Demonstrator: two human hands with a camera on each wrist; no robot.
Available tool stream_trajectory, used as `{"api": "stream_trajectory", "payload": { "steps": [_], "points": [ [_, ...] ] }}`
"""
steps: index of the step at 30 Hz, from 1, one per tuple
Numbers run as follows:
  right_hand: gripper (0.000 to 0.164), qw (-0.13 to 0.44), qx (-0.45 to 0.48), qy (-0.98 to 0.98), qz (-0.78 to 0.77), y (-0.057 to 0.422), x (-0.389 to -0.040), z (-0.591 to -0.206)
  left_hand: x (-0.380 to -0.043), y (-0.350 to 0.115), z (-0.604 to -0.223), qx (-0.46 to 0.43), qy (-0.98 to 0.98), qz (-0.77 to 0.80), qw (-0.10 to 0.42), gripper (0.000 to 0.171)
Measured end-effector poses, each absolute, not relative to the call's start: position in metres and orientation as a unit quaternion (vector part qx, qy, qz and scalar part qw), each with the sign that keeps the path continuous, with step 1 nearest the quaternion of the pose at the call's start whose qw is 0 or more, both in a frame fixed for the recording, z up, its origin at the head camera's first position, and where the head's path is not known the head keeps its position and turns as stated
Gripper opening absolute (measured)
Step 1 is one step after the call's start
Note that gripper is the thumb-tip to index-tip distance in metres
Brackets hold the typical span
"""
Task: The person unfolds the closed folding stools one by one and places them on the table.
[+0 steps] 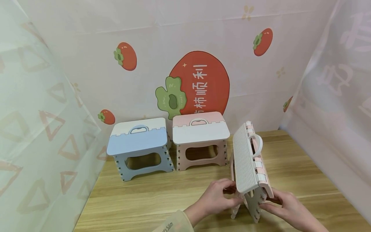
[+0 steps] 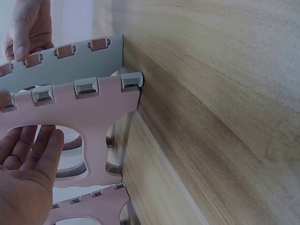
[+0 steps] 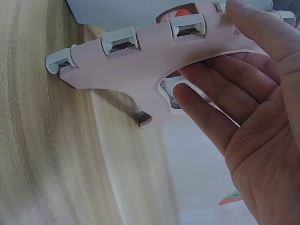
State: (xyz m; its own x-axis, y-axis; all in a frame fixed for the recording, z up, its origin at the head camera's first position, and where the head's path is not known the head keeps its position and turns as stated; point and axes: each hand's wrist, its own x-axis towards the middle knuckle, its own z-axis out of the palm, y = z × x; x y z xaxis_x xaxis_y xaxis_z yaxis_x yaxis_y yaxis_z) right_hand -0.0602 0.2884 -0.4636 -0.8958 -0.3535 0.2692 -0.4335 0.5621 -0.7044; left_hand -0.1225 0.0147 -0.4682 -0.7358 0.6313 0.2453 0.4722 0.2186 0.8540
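A pink-and-white folding stool (image 1: 243, 161) stands partly folded on the wooden surface at the right, its two top halves tilted up into a ridge and a white carry handle (image 1: 260, 145) sticking out at the ridge. My left hand (image 1: 215, 196) grips one leg panel, fingers in the oval cutout of the pink leg panel (image 2: 96, 122) in the left wrist view. The opposite side is held by my right hand (image 1: 290, 207). In the right wrist view its fingers reach into the cutout of a pink leg panel (image 3: 154, 61), with the thumb over the hinged edge.
Two unfolded stools stand at the back: a blue-and-white stool (image 1: 139, 141) on the left and another pink-and-white stool (image 1: 200, 135) beside it. Behind them hangs a pale cloth (image 1: 87, 64) printed with red persimmons. Similar cloths border the wooden tabletop (image 1: 139, 199) left and right.
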Motion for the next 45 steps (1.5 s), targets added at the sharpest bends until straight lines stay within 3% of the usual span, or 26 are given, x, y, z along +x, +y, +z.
{"api": "stream_trajectory", "payload": {
  "steps": [22,45],
  "points": [
    [0.044,0.026,0.209,-0.890,0.405,0.303,-0.057,-0.465,-0.122,0.014,-0.469,0.362,0.775,0.512,0.077,0.031],
    [0.037,0.040,0.184,-0.899,0.395,0.317,-0.050,-0.467,-0.121,0.013,-0.470,0.382,0.776,0.499,0.061,0.028]
  ]
}}
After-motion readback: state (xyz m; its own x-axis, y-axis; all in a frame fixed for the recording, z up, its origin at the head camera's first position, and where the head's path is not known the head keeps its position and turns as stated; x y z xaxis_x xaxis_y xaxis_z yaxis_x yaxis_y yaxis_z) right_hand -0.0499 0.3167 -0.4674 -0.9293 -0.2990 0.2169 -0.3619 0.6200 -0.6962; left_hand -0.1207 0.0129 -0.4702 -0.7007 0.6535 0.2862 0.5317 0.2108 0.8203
